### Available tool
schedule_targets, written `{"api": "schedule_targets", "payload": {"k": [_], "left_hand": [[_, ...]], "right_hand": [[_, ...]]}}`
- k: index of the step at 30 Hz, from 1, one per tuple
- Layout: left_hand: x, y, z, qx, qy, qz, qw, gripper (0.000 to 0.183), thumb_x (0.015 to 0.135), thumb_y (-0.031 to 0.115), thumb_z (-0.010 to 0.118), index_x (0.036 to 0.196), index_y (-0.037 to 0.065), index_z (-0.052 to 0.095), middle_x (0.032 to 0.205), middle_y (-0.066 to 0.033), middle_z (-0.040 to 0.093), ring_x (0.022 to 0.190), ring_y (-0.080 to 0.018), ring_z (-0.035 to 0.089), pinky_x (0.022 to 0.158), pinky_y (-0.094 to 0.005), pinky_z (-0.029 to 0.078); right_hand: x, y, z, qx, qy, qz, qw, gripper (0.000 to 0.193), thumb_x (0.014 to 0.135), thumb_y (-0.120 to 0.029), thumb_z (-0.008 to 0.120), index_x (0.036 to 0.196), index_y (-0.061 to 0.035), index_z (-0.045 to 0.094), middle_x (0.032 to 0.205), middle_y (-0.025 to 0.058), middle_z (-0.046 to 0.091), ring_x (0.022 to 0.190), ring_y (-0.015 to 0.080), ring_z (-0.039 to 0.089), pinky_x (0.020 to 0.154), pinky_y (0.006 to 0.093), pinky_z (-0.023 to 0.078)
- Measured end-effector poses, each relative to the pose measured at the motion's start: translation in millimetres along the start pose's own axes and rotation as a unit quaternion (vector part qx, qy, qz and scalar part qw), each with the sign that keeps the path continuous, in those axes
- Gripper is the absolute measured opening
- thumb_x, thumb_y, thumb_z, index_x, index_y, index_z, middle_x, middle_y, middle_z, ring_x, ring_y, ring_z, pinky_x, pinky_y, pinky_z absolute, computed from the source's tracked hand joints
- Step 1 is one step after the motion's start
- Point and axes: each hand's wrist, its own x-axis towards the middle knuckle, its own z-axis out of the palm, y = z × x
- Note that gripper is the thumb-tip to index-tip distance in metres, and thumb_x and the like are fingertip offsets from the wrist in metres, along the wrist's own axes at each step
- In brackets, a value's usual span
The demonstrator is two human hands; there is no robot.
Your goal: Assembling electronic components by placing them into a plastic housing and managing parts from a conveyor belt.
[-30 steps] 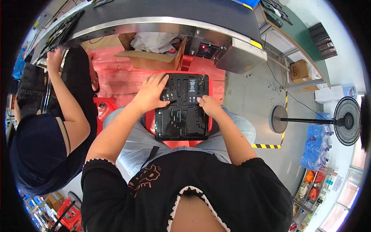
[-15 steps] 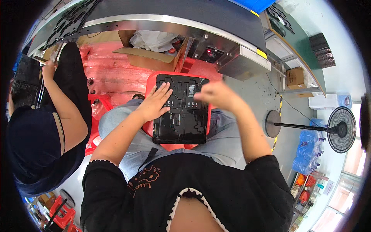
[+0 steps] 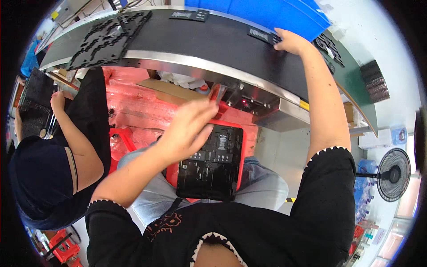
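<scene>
Black and flat, a small rectangular part (image 3: 259,35) lies on the dark conveyor belt (image 3: 213,44), its end pinched in the right hand (image 3: 292,42) beside a blue plastic bin (image 3: 249,11); the blurred left hand (image 3: 187,130), fingers loosely spread, hovers over a black rectangular plastic tray (image 3: 209,175).

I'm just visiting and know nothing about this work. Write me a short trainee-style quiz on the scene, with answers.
1. Which hand has its fingers on a small black part on the dark belt?
2. True or false: the left hand is pressed against that belt.
3. What colour is the large bin at the picture's top? a) yellow b) blue c) white

Key:
1. The right hand.
2. False: it is raised, clear of the belt.
3. b
</scene>
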Motion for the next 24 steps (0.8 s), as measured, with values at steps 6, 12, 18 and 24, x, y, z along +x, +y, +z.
{"api": "schedule_targets", "payload": {"k": [6, 12, 18, 24], "left_hand": [[163, -59, -13, 0.308, 0.259, -0.106, 0.909, 0.069, 0.069, 0.031, 0.074, 0.126, 0.002, 0.047, 0.124, -0.0180, 0.048, 0.114, -0.0343, 0.046, 0.094, -0.0448, 0.038], [245, -70, -8, 0.299, -0.052, -0.436, 0.847, 0.078, 0.072, 0.059, 0.063, 0.123, 0.001, 0.053, 0.126, -0.0175, 0.051, 0.122, -0.0331, 0.043, 0.094, -0.0513, 0.037], [226, -47, 1, 0.261, -0.047, -0.352, 0.898, 0.075, 0.069, 0.053, 0.067, 0.120, 0.000, 0.055, 0.121, -0.0187, 0.054, 0.115, -0.0333, 0.048, 0.094, -0.0455, 0.040], [76, 14, 17, 0.102, 0.106, 0.035, 0.989, 0.075, 0.064, 0.032, 0.076, 0.125, 0.001, 0.047, 0.122, -0.0166, 0.048, 0.110, -0.0346, 0.047, 0.092, -0.0454, 0.038]], "right_hand": [[-46, -25, -39, -0.042, 0.065, 0.101, 0.992, 0.031, 0.072, -0.025, 0.071, 0.081, 0.0010, 0.059, 0.080, 0.0185, 0.061, 0.078, 0.0337, 0.057, 0.071, 0.0405, 0.044], [-191, -112, -41, 0.209, 0.136, 0.162, 0.955, 0.041, 0.079, -0.034, 0.067, 0.067, 0.0016, 0.052, 0.056, 0.0102, 0.042, 0.055, 0.0159, 0.042, 0.052, 0.0339, 0.036], [-314, -189, 80, 0.519, -0.129, 0.232, 0.812, 0.038, 0.089, -0.031, 0.058, 0.073, 0.0034, 0.055, 0.061, 0.0088, 0.048, 0.062, 0.0144, 0.046, 0.059, 0.0328, 0.041], [-396, -249, 194, 0.453, -0.244, 0.255, 0.819, 0.038, 0.093, -0.030, 0.049, 0.074, 0.0026, 0.054, 0.072, 0.0219, 0.060, 0.073, 0.0409, 0.058, 0.066, 0.0454, 0.045]]}}
